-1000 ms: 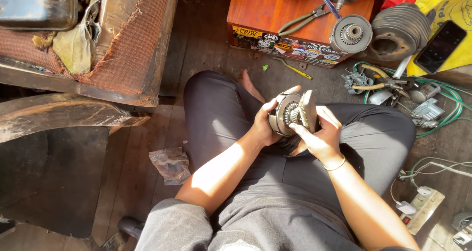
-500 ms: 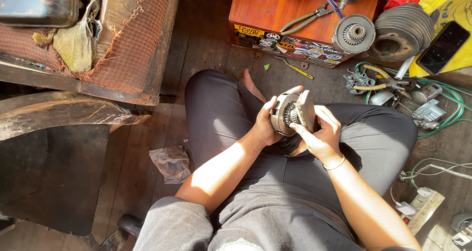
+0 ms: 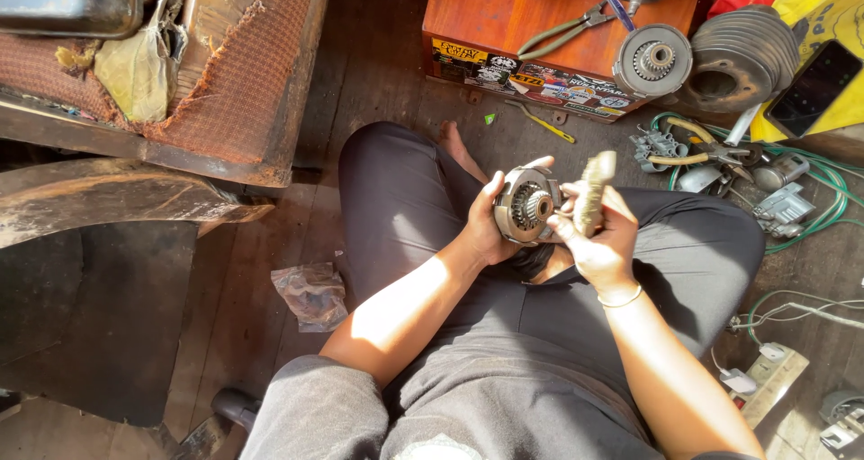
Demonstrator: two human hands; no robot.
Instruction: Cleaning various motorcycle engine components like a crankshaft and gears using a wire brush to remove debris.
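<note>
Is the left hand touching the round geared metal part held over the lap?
Touching. The head view shows the left hand wrapped around the edge of the round geared part, thumb over its rim.

The left hand (image 3: 486, 226) and right hand (image 3: 601, 239) meet over the lap, the geared drum (image 3: 526, 206) between them. Ahead stands a wooden box (image 3: 490, 14) with pliers (image 3: 562, 32) on top. A stack of discs (image 3: 742, 50) lies right of it, a crumpled plastic bag (image 3: 310, 293) left of the legs.

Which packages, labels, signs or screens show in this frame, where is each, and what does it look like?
Stickers: a row on the front edge of the orange-brown wooden box, top centre; small rectangles and ovals in yellow, black, white and red.
Phone: top right, on yellow cloth; dark rectangular screen, unlit.
Plastic bag: on the floor, left of the knee; crumpled, clear.
</note>
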